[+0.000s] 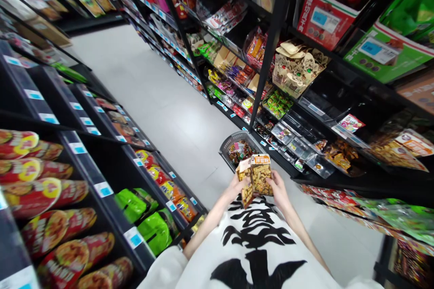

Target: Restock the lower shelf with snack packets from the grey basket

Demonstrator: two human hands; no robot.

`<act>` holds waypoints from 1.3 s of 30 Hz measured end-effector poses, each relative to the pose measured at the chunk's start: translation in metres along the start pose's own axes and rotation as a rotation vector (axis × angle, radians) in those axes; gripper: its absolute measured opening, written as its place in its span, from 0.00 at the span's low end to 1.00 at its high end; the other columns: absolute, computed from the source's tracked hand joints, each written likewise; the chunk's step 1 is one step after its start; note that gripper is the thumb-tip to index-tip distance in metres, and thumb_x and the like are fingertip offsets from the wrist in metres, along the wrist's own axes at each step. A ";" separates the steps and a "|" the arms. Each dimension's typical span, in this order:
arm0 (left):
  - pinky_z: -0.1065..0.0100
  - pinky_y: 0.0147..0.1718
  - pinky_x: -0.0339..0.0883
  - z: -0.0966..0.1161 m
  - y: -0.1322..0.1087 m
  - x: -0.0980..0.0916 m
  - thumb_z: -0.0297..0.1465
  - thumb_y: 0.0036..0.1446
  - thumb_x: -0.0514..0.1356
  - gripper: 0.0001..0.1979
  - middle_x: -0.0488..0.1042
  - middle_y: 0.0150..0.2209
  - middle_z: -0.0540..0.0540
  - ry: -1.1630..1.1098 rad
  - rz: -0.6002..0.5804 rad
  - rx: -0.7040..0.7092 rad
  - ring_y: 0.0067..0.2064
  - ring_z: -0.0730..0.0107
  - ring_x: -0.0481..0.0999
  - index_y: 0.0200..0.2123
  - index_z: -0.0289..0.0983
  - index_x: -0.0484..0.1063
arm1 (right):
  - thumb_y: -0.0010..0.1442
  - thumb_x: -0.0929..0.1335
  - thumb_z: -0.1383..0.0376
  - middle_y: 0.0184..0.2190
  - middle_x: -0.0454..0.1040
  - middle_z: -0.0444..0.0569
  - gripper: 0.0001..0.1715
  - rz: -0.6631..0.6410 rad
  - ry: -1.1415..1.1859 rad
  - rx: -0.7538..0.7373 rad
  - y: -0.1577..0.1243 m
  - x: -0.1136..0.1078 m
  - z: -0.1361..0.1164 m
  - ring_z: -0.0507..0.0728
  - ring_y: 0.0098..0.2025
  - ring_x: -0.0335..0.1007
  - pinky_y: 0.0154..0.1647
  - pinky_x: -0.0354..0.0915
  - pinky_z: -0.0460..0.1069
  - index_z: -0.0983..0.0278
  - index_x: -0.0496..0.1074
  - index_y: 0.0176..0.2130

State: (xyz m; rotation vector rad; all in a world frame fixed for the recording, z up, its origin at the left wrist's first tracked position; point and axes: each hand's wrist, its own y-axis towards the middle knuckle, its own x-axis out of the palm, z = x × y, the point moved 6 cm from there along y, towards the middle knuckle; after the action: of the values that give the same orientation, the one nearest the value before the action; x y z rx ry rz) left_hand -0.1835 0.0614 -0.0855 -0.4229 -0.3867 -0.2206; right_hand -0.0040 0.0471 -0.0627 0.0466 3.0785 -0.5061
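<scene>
While the left hand (237, 185) pinches a brown-and-yellow plastic snack packet with a pale top (245, 179), the right hand (279, 185) grips a similar rectangular packet with an orange-and-white header (261, 180)

Both packets sit side by side before a white shirt with bold black print (200, 257), the left one tilted, a thumb laid over each front; just beyond them is a grey plastic basket with a perforated rim (230, 140), containing assorted wrapped goods (241, 151); black shelving (270, 49) rises at right, and red-and-yellow packs (37, 194) fill a rack at left
</scene>
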 end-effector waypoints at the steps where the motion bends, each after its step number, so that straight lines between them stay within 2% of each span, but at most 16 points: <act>1: 0.49 0.63 0.60 0.004 0.001 0.002 0.50 0.48 0.70 0.45 0.70 0.62 0.37 0.085 0.009 0.055 0.65 0.45 0.67 0.65 0.39 0.62 | 0.60 0.67 0.55 0.49 0.77 0.50 0.20 -0.045 -0.041 -0.033 -0.001 0.007 -0.003 0.61 0.51 0.74 0.53 0.71 0.56 0.58 0.68 0.50; 3: 0.49 0.66 0.55 0.008 0.003 0.007 0.47 0.47 0.71 0.47 0.69 0.62 0.38 0.233 0.034 0.111 0.66 0.45 0.63 0.66 0.39 0.60 | 0.59 0.69 0.57 0.52 0.75 0.50 0.21 -0.164 -0.092 -0.067 -0.005 0.024 -0.006 0.60 0.52 0.73 0.51 0.72 0.54 0.58 0.66 0.51; 5: 0.47 0.66 0.54 0.008 0.003 0.008 0.44 0.48 0.72 0.46 0.70 0.60 0.37 0.336 0.076 0.094 0.65 0.45 0.64 0.67 0.39 0.58 | 0.57 0.70 0.59 0.56 0.72 0.51 0.23 -0.255 -0.121 -0.067 -0.010 0.037 -0.008 0.59 0.54 0.72 0.45 0.74 0.51 0.57 0.66 0.52; 7: 0.47 0.65 0.56 0.006 0.002 0.007 0.42 0.49 0.71 0.45 0.72 0.57 0.38 0.391 0.119 0.056 0.64 0.45 0.67 0.67 0.39 0.58 | 0.56 0.70 0.60 0.58 0.70 0.52 0.24 -0.293 -0.135 -0.053 -0.012 0.043 -0.008 0.59 0.55 0.71 0.40 0.74 0.49 0.57 0.65 0.52; 12: 0.46 0.66 0.53 0.002 -0.001 0.003 0.40 0.48 0.72 0.44 0.72 0.57 0.38 0.413 0.182 0.034 0.64 0.46 0.66 0.66 0.39 0.60 | 0.55 0.72 0.59 0.61 0.66 0.52 0.27 -0.375 -0.027 -0.027 -0.014 0.046 -0.009 0.59 0.58 0.68 0.42 0.75 0.49 0.56 0.65 0.53; 16: 0.46 0.66 0.53 0.001 -0.002 0.002 0.41 0.47 0.72 0.45 0.69 0.61 0.36 0.434 0.183 0.021 0.65 0.44 0.64 0.66 0.40 0.60 | 0.53 0.74 0.58 0.62 0.63 0.53 0.30 -0.389 0.032 -0.020 -0.015 0.044 -0.008 0.62 0.61 0.66 0.41 0.75 0.49 0.55 0.65 0.53; 19: 0.46 0.66 0.52 0.003 -0.003 0.005 0.42 0.48 0.72 0.47 0.67 0.64 0.36 0.454 0.154 0.050 0.66 0.44 0.63 0.68 0.40 0.58 | 0.54 0.72 0.58 0.60 0.67 0.51 0.29 -0.402 0.017 0.002 -0.013 0.040 -0.004 0.61 0.55 0.69 0.42 0.74 0.50 0.55 0.65 0.55; 23: 0.47 0.66 0.52 0.007 -0.005 0.011 0.41 0.50 0.70 0.45 0.64 0.66 0.36 0.508 0.145 0.067 0.67 0.45 0.63 0.68 0.40 0.57 | 0.58 0.66 0.54 0.58 0.68 0.50 0.26 -0.443 0.109 0.121 -0.007 0.033 0.001 0.61 0.51 0.71 0.37 0.75 0.51 0.55 0.65 0.55; 26: 0.47 0.65 0.54 0.007 -0.008 0.014 0.41 0.47 0.72 0.46 0.64 0.65 0.37 0.540 0.182 0.054 0.66 0.45 0.64 0.68 0.43 0.59 | 0.61 0.64 0.49 0.59 0.66 0.51 0.24 -0.470 0.199 0.183 -0.003 0.032 -0.004 0.61 0.50 0.71 0.33 0.75 0.50 0.55 0.66 0.53; 28: 0.48 0.64 0.54 0.006 -0.009 0.018 0.40 0.45 0.73 0.48 0.64 0.65 0.38 0.574 0.193 0.056 0.65 0.45 0.64 0.67 0.44 0.59 | 0.62 0.65 0.46 0.55 0.67 0.50 0.24 -0.449 0.168 0.205 -0.001 0.033 -0.008 0.58 0.46 0.72 0.30 0.73 0.47 0.56 0.66 0.52; 31: 0.48 0.64 0.55 0.004 -0.008 0.022 0.38 0.45 0.73 0.48 0.64 0.65 0.38 0.621 0.182 0.059 0.65 0.44 0.65 0.68 0.45 0.58 | 0.61 0.68 0.47 0.48 0.70 0.47 0.23 -0.344 0.073 0.198 0.004 0.033 -0.012 0.57 0.43 0.71 0.26 0.69 0.45 0.57 0.67 0.49; 33: 0.48 0.63 0.56 0.003 -0.007 0.024 0.37 0.46 0.72 0.47 0.64 0.65 0.37 0.645 0.177 0.061 0.64 0.44 0.65 0.68 0.44 0.58 | 0.61 0.68 0.47 0.45 0.71 0.46 0.21 -0.287 0.026 0.147 0.007 0.033 -0.015 0.57 0.44 0.70 0.31 0.70 0.46 0.58 0.69 0.47; 37: 0.49 0.61 0.59 0.006 -0.006 0.026 0.38 0.49 0.70 0.46 0.63 0.64 0.36 0.749 0.166 0.034 0.63 0.44 0.67 0.69 0.44 0.55 | 0.63 0.68 0.52 0.44 0.73 0.45 0.17 -0.265 -0.045 0.019 0.012 0.033 -0.020 0.58 0.49 0.69 0.51 0.66 0.51 0.60 0.71 0.45; 39: 0.50 0.60 0.62 0.010 -0.006 0.028 0.39 0.50 0.69 0.47 0.63 0.65 0.37 0.807 0.158 0.009 0.63 0.45 0.68 0.70 0.44 0.53 | 0.62 0.68 0.54 0.45 0.74 0.45 0.15 -0.268 -0.072 0.001 0.014 0.032 -0.020 0.58 0.50 0.69 0.54 0.64 0.51 0.60 0.71 0.45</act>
State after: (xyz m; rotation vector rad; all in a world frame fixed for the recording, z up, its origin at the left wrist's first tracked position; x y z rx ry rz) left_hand -0.1628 0.0564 -0.0636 -0.3223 0.4358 -0.2177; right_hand -0.0356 0.0678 -0.0489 -0.3796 3.0275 -0.5048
